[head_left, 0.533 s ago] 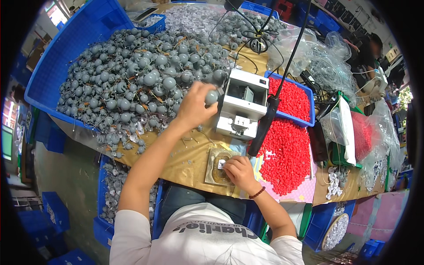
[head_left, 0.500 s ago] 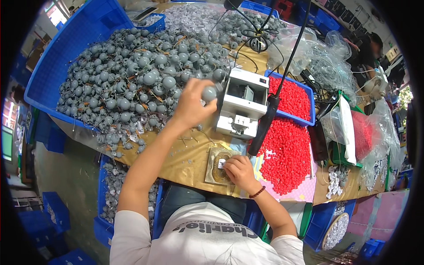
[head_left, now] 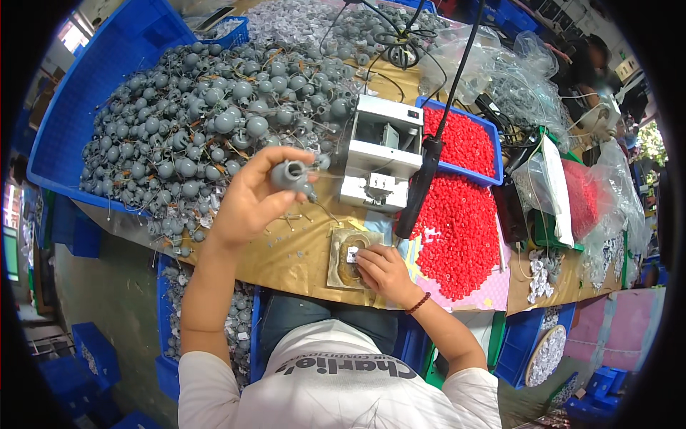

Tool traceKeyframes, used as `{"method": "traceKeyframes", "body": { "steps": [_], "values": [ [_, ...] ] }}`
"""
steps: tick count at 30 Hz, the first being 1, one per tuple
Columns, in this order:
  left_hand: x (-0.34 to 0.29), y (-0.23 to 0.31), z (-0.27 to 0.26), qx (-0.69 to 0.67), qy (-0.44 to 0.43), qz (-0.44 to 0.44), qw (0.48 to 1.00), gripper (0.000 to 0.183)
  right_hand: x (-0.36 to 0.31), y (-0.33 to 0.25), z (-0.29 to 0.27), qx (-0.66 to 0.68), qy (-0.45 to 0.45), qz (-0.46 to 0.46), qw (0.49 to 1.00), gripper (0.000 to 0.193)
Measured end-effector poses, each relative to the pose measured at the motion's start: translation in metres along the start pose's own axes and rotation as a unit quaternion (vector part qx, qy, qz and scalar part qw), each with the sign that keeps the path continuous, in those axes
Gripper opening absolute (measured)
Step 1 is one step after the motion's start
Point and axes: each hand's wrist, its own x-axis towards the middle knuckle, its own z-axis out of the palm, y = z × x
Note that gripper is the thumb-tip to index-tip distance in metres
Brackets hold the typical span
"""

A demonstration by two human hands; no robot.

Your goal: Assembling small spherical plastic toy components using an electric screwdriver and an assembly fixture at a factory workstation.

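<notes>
Ball [head_left: 281, 179], gray, sat in left hand [head_left: 250, 200], thumb and fingers closed around it. Grip had shifted left from white machine [head_left: 382, 161]; open neck now showed, leaving opening accessible. Ball pile [head_left: 186, 136] lay beyond grip. Right hand [head_left: 389, 274], fingers bent, met small white part [head_left: 352, 254]; firmness of hold could not be told.

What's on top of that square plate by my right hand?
A small white piece sits on the square plate. Your right hand covers part of the plate's right side; anything beneath is hidden.
</notes>
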Motion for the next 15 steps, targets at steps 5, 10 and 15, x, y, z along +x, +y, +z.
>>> {"method": "traceKeyframes", "body": {
  "steps": [5, 10, 15],
  "values": [
    [-0.020, -0.014, -0.012, -0.079, -0.020, -0.014, 0.997, 0.047, 0.001, -0.006, 0.001, -0.016, -0.016, 0.022, 0.999, 0.044],
    [-0.047, -0.030, -0.012, -0.158, -0.065, -0.027, 0.985, 0.044, 0.004, -0.020, 0.012, -0.038, 0.030, 0.076, 0.996, 0.035],
    [-0.077, -0.058, 0.007, -0.257, -0.144, -0.076, 0.953, 0.055, 0.012, -0.017, 0.010, -0.059, 0.010, 0.063, 0.996, 0.027]
  ]
}}
